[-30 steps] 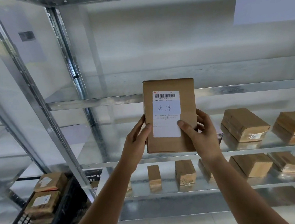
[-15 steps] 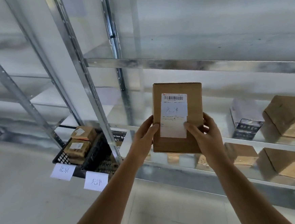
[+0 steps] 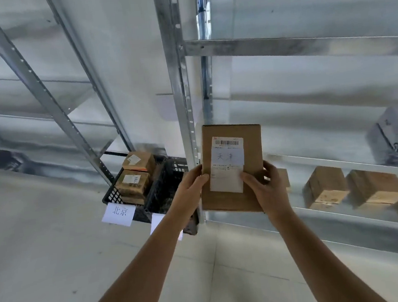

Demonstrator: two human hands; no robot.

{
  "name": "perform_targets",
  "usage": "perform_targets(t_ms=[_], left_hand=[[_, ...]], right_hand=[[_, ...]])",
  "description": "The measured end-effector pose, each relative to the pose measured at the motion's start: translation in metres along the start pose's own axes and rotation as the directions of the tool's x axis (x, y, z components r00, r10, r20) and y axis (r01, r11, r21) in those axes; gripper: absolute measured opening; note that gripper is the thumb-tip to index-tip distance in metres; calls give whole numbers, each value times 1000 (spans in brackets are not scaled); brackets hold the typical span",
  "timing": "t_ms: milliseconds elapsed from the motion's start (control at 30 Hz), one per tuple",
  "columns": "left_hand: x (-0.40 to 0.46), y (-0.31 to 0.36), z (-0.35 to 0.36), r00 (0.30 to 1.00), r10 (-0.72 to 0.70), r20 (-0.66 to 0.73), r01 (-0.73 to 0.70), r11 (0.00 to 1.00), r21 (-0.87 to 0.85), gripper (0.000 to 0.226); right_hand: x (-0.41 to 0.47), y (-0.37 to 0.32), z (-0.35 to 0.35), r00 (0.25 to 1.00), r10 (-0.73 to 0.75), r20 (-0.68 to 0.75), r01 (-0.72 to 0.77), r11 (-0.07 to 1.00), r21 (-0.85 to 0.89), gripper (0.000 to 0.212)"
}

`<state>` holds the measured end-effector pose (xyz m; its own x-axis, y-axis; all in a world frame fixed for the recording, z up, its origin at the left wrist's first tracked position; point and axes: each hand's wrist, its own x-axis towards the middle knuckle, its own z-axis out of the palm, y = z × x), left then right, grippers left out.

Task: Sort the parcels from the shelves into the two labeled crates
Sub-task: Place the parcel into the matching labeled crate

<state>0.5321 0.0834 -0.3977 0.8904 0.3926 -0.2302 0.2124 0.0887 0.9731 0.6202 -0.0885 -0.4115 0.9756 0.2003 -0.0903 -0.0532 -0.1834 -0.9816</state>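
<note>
Before shelving (image 3: 304,45) — parcel (image 3: 232,169) upright, long axis vertical, label facing camera.

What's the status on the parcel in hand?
Left hand and right hand both grip the parcel, label 天津. Not yet in a crate. Shelf post stands between parcel and crates.

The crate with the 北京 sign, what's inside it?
Two brown parcels show in the black crate, one nearer, one farther. Anything beneath them is covered.
</note>
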Motion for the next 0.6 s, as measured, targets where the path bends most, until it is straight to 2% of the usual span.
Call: perform_targets(t_ms=[133,300,600], left_hand=[[14,-13,-75,995,-104,-6,104,995,1,31],[52,-19,-155,987,-158,-34,159,987,14,33],[188,-28,-268,971,-226,-76,232,969,82,33]], right_hand=[[-9,7,75,997,69,26,-69,997,18,54],[12,16,165,987,135,87,-133,991,-24,69],[110,19,310,981,175,89,-169,983,-79,65]])
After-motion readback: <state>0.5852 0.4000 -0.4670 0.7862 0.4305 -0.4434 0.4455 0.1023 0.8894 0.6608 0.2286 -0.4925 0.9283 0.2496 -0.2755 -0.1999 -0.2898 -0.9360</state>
